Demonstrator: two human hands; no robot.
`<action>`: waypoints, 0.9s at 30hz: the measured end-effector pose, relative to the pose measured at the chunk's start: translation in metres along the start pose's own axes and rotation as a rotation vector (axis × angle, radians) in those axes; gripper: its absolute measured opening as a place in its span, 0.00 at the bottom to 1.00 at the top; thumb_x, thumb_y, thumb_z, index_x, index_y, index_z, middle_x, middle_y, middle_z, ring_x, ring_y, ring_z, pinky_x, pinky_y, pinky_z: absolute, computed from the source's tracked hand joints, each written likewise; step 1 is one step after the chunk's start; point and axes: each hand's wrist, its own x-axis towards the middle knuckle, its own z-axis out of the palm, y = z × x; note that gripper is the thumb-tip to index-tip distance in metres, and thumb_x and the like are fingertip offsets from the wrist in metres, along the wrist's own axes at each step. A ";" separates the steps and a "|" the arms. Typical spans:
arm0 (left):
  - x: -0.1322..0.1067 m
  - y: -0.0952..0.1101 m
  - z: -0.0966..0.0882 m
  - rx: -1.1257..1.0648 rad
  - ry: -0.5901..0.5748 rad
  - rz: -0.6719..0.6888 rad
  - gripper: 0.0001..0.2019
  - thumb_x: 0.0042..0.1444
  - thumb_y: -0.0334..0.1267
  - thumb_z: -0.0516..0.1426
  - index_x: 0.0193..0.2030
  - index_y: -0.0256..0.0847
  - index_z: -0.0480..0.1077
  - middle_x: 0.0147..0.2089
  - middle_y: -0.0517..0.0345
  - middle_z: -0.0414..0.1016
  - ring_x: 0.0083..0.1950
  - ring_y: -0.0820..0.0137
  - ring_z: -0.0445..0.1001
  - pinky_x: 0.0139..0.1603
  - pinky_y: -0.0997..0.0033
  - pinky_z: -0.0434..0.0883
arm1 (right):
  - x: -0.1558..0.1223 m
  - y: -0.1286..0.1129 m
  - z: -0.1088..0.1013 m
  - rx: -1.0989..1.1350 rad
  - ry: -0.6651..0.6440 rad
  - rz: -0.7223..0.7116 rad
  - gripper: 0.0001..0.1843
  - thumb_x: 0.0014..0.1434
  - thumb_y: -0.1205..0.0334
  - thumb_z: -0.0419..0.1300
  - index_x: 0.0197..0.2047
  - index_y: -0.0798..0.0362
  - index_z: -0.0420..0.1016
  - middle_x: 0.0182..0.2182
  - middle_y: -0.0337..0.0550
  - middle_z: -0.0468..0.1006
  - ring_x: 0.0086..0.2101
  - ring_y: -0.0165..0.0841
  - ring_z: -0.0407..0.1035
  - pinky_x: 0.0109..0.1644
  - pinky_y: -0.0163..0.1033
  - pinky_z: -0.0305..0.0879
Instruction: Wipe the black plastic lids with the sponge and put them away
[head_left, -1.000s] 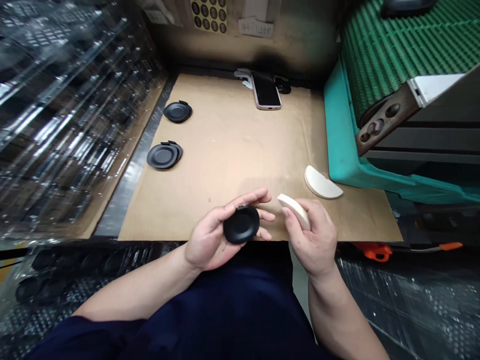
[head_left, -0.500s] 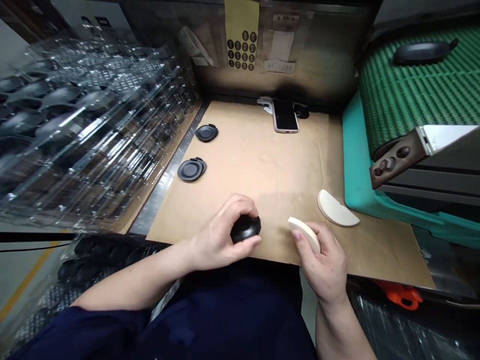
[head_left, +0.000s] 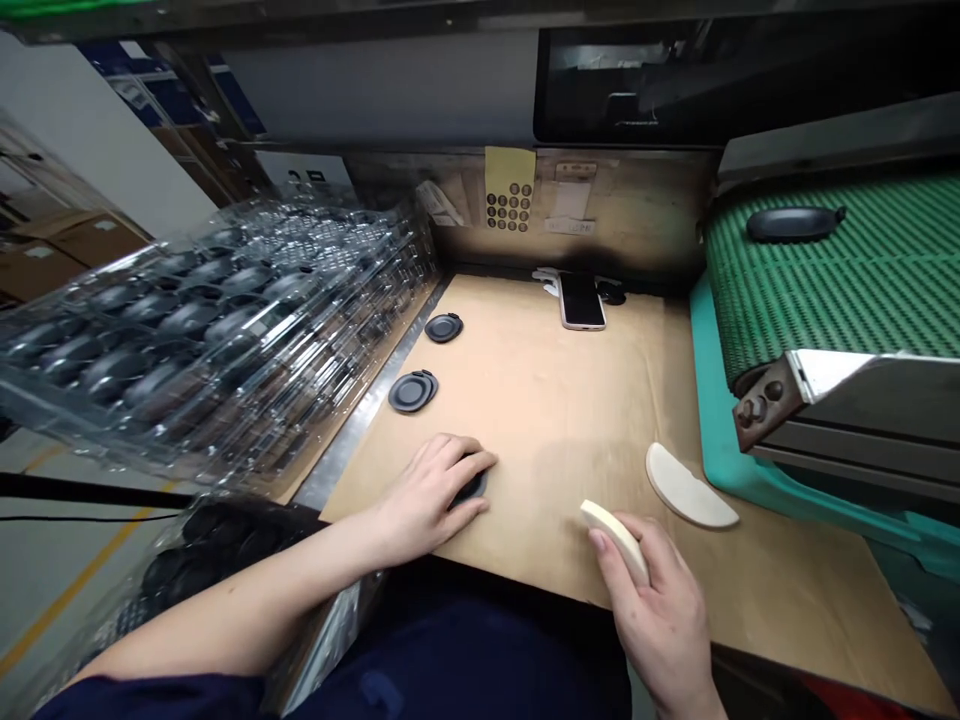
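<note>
1. Here's the left hand [head_left: 431, 495], closing over a black disc [head_left: 472, 488], fingers curling across the top and gripping it, with most of the disc hidden beneath them. It's sitting right down at the bench [head_left: 555, 420], though I can't tell whether it's touching
2. Over to the right hand [head_left: 649, 590], which is gripping a curved white pad [head_left: 613, 537], thumb and fingers wrapping around it, and holding it just above the bench's near edge
3. Just beyond that hand, a second white pad [head_left: 686, 487] is lying flat on the bench, its half-moon shape sitting near a teal frame [head_left: 720, 440]
4. Up the left side, two black lids are lying well apart from the hands: one [head_left: 443, 327] farther up, another [head_left: 412, 391] nearer, close to the bench's metal strip [head_left: 352, 425]
5. At the back, a phone [head_left: 581, 300] is lying face up on the bench
6. Stacked clear trays [head_left: 225, 340] are filling the left side, packed with dark discs, while a black oval piece [head_left: 791, 224] is sitting on the green conveyor belt [head_left: 840, 280] at right
</note>
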 end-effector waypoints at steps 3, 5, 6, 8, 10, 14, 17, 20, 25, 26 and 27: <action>0.021 -0.011 -0.011 0.096 0.078 -0.059 0.24 0.66 0.44 0.56 0.66 0.40 0.64 0.60 0.44 0.71 0.63 0.58 0.68 0.67 0.54 0.67 | -0.001 0.003 0.001 0.006 -0.007 0.006 0.10 0.68 0.51 0.60 0.46 0.46 0.77 0.38 0.39 0.81 0.37 0.33 0.77 0.41 0.34 0.72; 0.044 -0.025 -0.022 0.150 0.168 -0.123 0.26 0.65 0.44 0.55 0.68 0.38 0.62 0.63 0.42 0.69 0.65 0.56 0.66 0.70 0.52 0.64 | -0.001 0.004 0.002 0.015 -0.007 0.000 0.10 0.68 0.51 0.60 0.46 0.46 0.77 0.38 0.38 0.81 0.37 0.32 0.77 0.42 0.33 0.73; 0.057 -0.035 -0.029 0.168 0.207 -0.154 0.27 0.65 0.44 0.55 0.69 0.38 0.61 0.64 0.41 0.68 0.67 0.54 0.65 0.71 0.50 0.62 | -0.001 0.005 0.002 0.019 -0.006 -0.005 0.10 0.68 0.51 0.60 0.46 0.45 0.77 0.38 0.38 0.81 0.37 0.32 0.78 0.42 0.33 0.73; 0.084 -0.056 -0.041 0.197 0.274 -0.215 0.28 0.64 0.44 0.55 0.69 0.36 0.61 0.67 0.41 0.66 0.69 0.51 0.62 0.72 0.49 0.60 | -0.002 0.006 0.003 0.021 0.001 -0.012 0.10 0.68 0.50 0.60 0.46 0.45 0.77 0.38 0.38 0.81 0.37 0.32 0.78 0.41 0.33 0.73; 0.108 -0.078 -0.052 0.217 0.337 -0.292 0.28 0.64 0.43 0.56 0.69 0.35 0.62 0.67 0.39 0.65 0.69 0.50 0.61 0.71 0.48 0.60 | -0.002 0.007 0.004 0.018 0.013 -0.014 0.10 0.68 0.50 0.60 0.46 0.45 0.77 0.38 0.38 0.82 0.37 0.33 0.78 0.41 0.33 0.73; 0.142 -0.117 -0.062 0.228 0.400 -0.427 0.27 0.63 0.46 0.58 0.66 0.37 0.64 0.66 0.40 0.66 0.67 0.50 0.64 0.67 0.43 0.64 | -0.002 0.009 0.006 0.013 0.039 -0.026 0.12 0.68 0.48 0.59 0.45 0.46 0.78 0.37 0.39 0.82 0.35 0.35 0.78 0.39 0.35 0.74; 0.153 -0.132 -0.063 0.223 0.393 -0.454 0.24 0.64 0.47 0.59 0.63 0.40 0.67 0.65 0.45 0.67 0.64 0.55 0.69 0.63 0.43 0.68 | -0.001 0.010 0.006 0.014 0.039 -0.044 0.12 0.68 0.49 0.59 0.45 0.47 0.78 0.35 0.40 0.81 0.34 0.35 0.78 0.37 0.34 0.74; 0.162 -0.129 -0.065 0.215 0.404 -0.421 0.24 0.64 0.47 0.60 0.63 0.39 0.67 0.64 0.44 0.67 0.64 0.54 0.68 0.64 0.42 0.67 | -0.001 0.009 0.007 0.034 0.042 -0.061 0.11 0.69 0.50 0.59 0.44 0.47 0.77 0.35 0.40 0.80 0.34 0.34 0.78 0.37 0.34 0.74; 0.199 -0.066 -0.073 0.152 0.460 -0.149 0.30 0.62 0.46 0.58 0.68 0.38 0.62 0.67 0.39 0.62 0.70 0.50 0.58 0.72 0.43 0.57 | -0.003 0.006 0.015 0.070 0.079 -0.047 0.11 0.70 0.51 0.56 0.43 0.46 0.76 0.33 0.40 0.78 0.33 0.34 0.76 0.37 0.35 0.71; 0.211 -0.046 -0.074 0.128 0.452 -0.068 0.30 0.62 0.47 0.57 0.69 0.39 0.61 0.68 0.40 0.62 0.70 0.51 0.58 0.73 0.44 0.56 | -0.004 0.005 0.017 0.069 0.089 -0.051 0.11 0.70 0.51 0.56 0.43 0.46 0.76 0.32 0.40 0.78 0.32 0.34 0.76 0.37 0.35 0.71; 0.224 -0.024 -0.074 0.100 0.434 0.014 0.31 0.62 0.48 0.58 0.69 0.39 0.61 0.68 0.42 0.62 0.71 0.52 0.58 0.74 0.47 0.56 | -0.004 0.005 0.018 0.066 0.098 -0.056 0.11 0.70 0.52 0.55 0.42 0.46 0.76 0.32 0.40 0.77 0.32 0.34 0.75 0.36 0.35 0.70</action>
